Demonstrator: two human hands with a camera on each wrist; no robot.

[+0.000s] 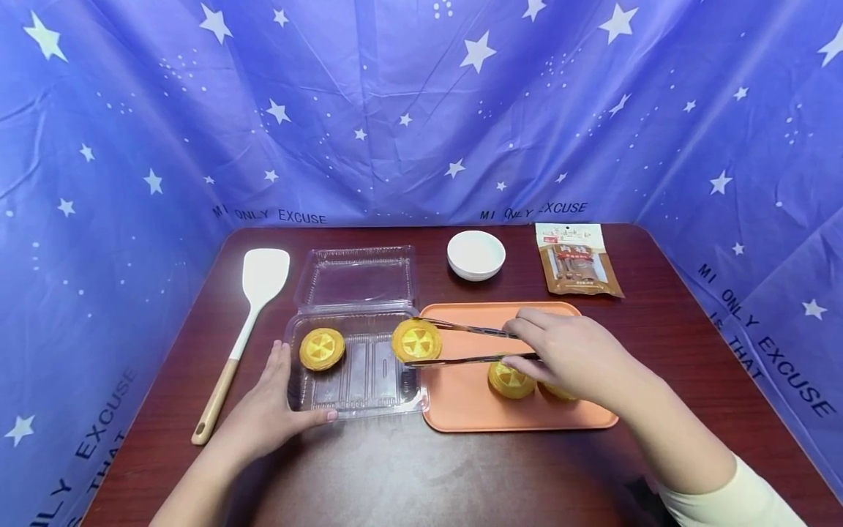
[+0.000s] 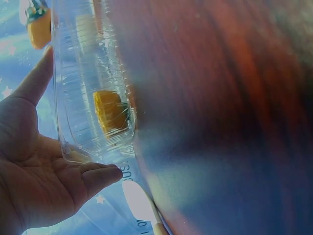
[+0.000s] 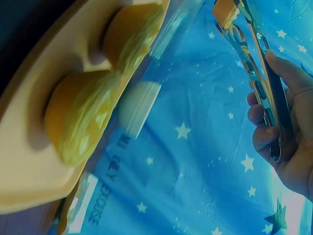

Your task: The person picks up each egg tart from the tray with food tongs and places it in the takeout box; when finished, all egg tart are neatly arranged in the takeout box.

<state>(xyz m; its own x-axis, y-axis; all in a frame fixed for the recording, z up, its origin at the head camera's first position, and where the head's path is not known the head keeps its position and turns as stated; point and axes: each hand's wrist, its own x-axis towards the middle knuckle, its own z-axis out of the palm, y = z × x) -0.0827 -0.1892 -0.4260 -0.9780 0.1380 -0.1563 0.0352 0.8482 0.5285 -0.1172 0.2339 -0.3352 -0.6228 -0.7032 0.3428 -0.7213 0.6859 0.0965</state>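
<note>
My right hand (image 1: 579,355) grips metal tongs (image 1: 464,360), whose tips squeeze an egg tart (image 1: 417,342). That tart hangs over the right rim of a clear plastic container (image 1: 369,380), beside the orange tray. Another egg tart (image 1: 322,349) sits in the container's left side, and the hinged lid (image 1: 358,278) lies folded back. With fairly straight, spread fingers, my left hand (image 1: 266,406) rests against the container's left front corner, thumb along the front edge. Under my right hand, two egg tarts stand on the tray (image 1: 461,410); the nearer one (image 3: 80,117) shows large in the right wrist view.
To the left lies a white spatula (image 1: 265,274) with a wooden handle. A white bowl (image 1: 476,255) stands behind the tray, and a brown and white food packet (image 1: 576,261) lies at the back right. A blue star-printed curtain (image 1: 369,95) encloses the table.
</note>
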